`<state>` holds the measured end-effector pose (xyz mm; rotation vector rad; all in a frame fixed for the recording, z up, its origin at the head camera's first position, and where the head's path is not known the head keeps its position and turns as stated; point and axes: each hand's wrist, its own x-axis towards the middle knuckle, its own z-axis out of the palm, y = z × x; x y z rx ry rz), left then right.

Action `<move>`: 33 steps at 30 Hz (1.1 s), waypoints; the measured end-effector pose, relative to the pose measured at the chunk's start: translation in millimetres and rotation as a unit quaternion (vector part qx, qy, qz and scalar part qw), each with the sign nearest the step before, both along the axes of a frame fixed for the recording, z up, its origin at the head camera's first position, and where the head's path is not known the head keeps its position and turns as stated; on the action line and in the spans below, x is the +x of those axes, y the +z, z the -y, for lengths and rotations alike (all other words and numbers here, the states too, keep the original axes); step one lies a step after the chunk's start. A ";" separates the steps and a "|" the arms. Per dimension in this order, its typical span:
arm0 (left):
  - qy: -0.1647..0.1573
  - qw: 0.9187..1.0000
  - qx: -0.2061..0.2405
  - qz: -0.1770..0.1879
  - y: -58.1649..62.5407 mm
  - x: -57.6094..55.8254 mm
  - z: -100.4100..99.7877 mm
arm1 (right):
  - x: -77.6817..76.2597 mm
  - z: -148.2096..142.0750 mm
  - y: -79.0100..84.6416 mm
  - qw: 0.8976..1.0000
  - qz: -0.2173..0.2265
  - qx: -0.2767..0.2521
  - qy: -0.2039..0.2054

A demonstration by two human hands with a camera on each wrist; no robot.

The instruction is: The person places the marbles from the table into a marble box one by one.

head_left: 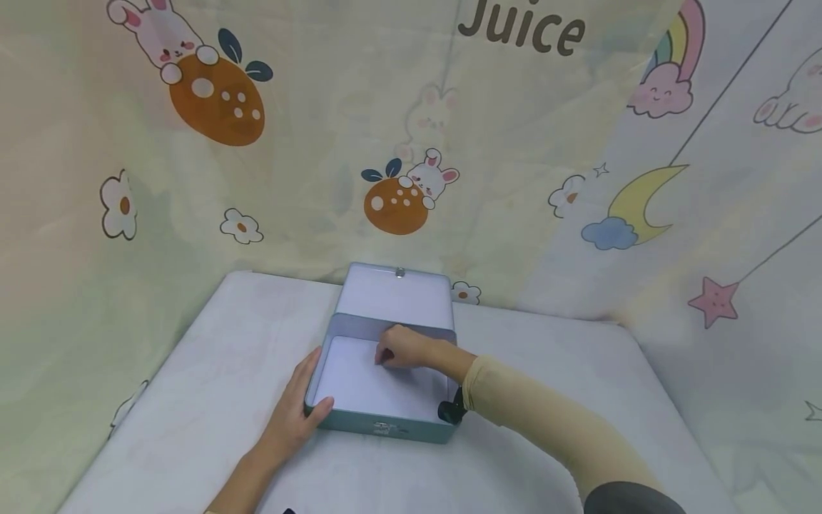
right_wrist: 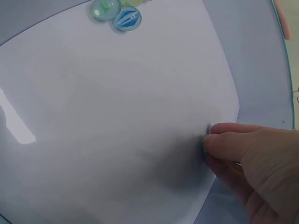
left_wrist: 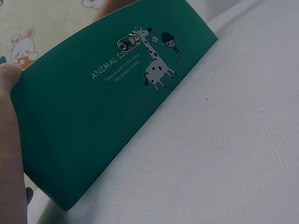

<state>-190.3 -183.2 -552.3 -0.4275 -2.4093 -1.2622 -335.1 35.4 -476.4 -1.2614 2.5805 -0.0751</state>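
A green metal box with a pale inside lies with its lid folded back. My left hand grips its near left corner, thumb over the front rim and fingers along the side. Inside, my right hand is low over the box floor, fingertips together. In the right wrist view it pinches a small marble, mostly hidden by the fingers. A clear marble with green and one with blue stripes lie at the floor's edge, beside a yellow-green one cut by the frame.
The box rests on a white-covered table. A printed cloth hangs behind it. On the box front are a metal clasp and a giraffe print. A black wrist camera hangs over the box's right front corner.
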 end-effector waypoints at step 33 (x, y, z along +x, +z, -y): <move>-0.004 0.999 0.036 0.002 -1.6 4.0 -8.2 | 87.0 -209.3 11.5 0.924 -0.077 -0.207 -0.313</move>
